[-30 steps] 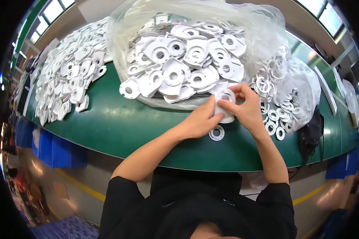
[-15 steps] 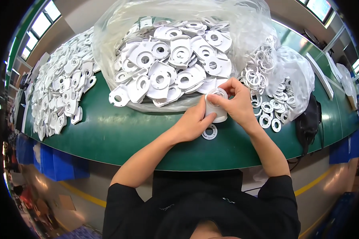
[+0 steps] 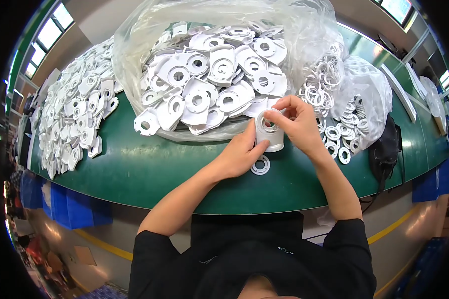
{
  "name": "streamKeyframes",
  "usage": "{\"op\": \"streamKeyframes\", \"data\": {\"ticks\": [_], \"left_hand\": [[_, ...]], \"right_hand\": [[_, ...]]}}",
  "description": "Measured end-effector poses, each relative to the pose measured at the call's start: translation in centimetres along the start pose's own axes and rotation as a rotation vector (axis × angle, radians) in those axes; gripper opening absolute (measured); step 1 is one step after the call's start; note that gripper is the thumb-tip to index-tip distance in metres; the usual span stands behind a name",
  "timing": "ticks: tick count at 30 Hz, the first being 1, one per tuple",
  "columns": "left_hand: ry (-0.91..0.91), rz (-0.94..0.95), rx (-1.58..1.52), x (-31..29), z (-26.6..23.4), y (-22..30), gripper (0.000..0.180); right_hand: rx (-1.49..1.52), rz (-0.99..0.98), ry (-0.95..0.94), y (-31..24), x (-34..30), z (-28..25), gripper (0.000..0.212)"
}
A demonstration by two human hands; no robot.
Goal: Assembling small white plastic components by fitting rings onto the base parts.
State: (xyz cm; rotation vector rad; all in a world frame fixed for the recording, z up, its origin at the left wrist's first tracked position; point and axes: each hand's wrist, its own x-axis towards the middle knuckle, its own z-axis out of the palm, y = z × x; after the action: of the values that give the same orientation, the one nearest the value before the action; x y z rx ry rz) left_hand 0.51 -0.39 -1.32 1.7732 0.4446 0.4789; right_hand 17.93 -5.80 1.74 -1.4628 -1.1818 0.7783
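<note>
My left hand (image 3: 242,154) is closed round the side of a white plastic cover part (image 3: 270,141), holding it tilted up above the table. Its round end carries a ring-shaped seat with a hole in the middle. My right hand (image 3: 300,124) pinches that round end, thumb over the ring area and fingers curled behind the upper edge. Whether a separate ring sits under the thumb is hard to make out. Just below the part, a loose flat white ring (image 3: 260,172) lies on the green table (image 3: 209,192).
Beyond my hands, a clear plastic bag (image 3: 129,65) spills many similar covers (image 3: 198,99). Another heap of covers (image 3: 77,107) stands at left. White rings (image 3: 333,132) lie at right beside a second plastic bag (image 3: 376,82) and a black pouch (image 3: 384,154). Long white strips (image 3: 400,93) lie farther right.
The right thumb has shifted slightly up on the round end, so its central hole shows more. The left hand keeps its hold with the cover nearly in place.
</note>
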Motion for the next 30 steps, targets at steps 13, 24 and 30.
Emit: {"op": "streamKeyframes", "data": {"ticks": [13, 24, 30], "left_hand": [[-0.031, -0.015, -0.111, 0.1, -0.4, 0.2, 0.052], [-0.026, -0.080, 0.051, 0.0, -0.1, 0.1, 0.057], [-0.052, -0.091, -0.186, 0.1, -0.7, 1.0, 0.052]], "right_hand": [[0.012, 0.054, -0.170, -1.6, 0.2, -2.0, 0.023], [-0.236, -0.030, -0.005, -0.4, -0.5, 0.4, 0.026], [-0.078, 0.067, -0.246, -1.6, 0.3, -2.4, 0.039]]}}
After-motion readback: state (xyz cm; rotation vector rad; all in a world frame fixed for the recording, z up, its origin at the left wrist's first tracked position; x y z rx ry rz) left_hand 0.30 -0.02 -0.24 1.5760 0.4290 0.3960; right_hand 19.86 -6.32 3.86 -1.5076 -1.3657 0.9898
